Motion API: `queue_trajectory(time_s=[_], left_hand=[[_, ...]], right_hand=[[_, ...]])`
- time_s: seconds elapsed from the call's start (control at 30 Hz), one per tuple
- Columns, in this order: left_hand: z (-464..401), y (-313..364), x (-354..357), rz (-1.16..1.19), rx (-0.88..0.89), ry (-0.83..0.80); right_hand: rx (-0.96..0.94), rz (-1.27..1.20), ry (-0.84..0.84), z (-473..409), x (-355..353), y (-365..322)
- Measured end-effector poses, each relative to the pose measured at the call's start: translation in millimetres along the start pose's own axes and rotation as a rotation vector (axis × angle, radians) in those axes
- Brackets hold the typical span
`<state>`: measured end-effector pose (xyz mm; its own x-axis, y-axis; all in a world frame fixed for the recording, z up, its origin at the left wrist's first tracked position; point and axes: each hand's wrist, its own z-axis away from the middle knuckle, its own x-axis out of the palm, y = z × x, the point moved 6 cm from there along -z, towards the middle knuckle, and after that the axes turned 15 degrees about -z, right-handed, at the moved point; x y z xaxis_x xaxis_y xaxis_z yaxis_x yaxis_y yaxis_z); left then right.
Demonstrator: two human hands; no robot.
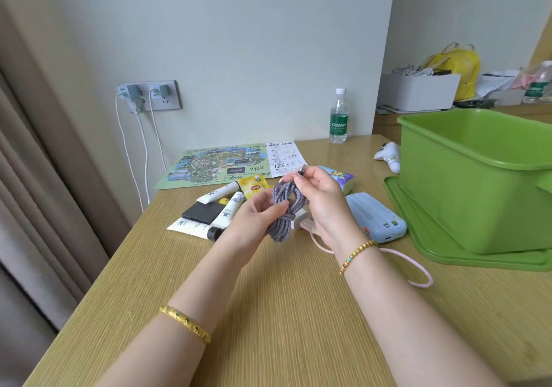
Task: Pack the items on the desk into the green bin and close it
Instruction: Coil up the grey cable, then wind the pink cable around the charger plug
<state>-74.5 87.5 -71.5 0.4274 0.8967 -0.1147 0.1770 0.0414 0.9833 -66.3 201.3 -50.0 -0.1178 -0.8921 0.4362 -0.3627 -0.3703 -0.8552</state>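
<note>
A coiled grey braided cable (282,207) is held above the desk in both hands. My left hand (254,222) grips the bundle from the left, and my right hand (321,198) pinches the cable's plug end at the top. The open green bin (466,183) stands at the right on its green lid (418,231). On the desk lie white tubes (218,192), a black case (203,212), a yellow tea packet (254,186), a light-blue power bank (376,216), a white charger with a pink cable (418,270) and a colourful pouch (340,177).
A map sheet (218,164) and a water bottle (339,118) sit near the wall. A white controller (388,155) lies left of the bin. Chargers hang from the wall socket (149,95). A white box (418,91) and yellow bag (457,64) stand on the far counter.
</note>
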Motion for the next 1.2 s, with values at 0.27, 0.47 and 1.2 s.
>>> queue_trajectory(time_s=[0.27, 0.47, 1.2], left_hand=[[-4.1, 32.7, 11.0, 0.214, 0.047, 0.303], [-12.4, 79.1, 45.1, 0.039, 0.116, 0.263], [-65.9, 44.8, 122.8, -0.947, 0.084, -0.037]], right_hand=[[0.203, 0.105, -0.15, 22.7, -1.2, 2.5], [-0.048, 0.282, -0.231, 25.8, -0.1, -68.2], [0.222, 1.486, 0.383, -24.3, -160.5, -211.7]])
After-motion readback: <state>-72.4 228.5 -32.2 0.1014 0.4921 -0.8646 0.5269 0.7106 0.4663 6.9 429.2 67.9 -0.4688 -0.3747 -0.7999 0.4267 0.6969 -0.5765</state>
